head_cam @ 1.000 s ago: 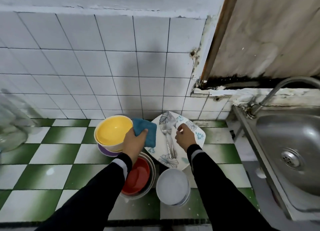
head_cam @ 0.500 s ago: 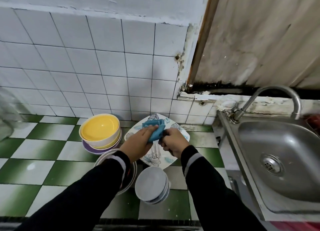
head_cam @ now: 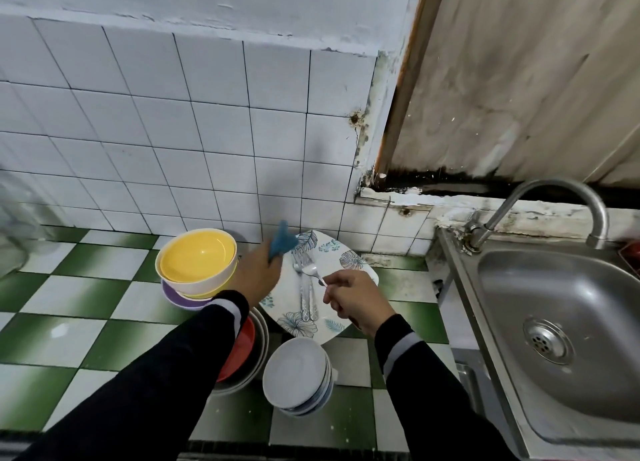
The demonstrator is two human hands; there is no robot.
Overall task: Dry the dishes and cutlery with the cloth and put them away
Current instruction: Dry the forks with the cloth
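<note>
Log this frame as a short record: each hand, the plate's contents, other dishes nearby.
left hand: grips blue cloth, beside yellow bowl
right hand: pinches fork by its handle, over floral plate
on plate: two forks lying side by side
nearby: white bowl stack, red bowl, sink to the right

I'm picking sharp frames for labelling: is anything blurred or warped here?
Head view: the blue cloth and the left hand gripping it are motion-smeared; the right hand and the fork it pinches look fairly sharp; the wide-angle lens bows the grout lines of the wall tiles.
</note>
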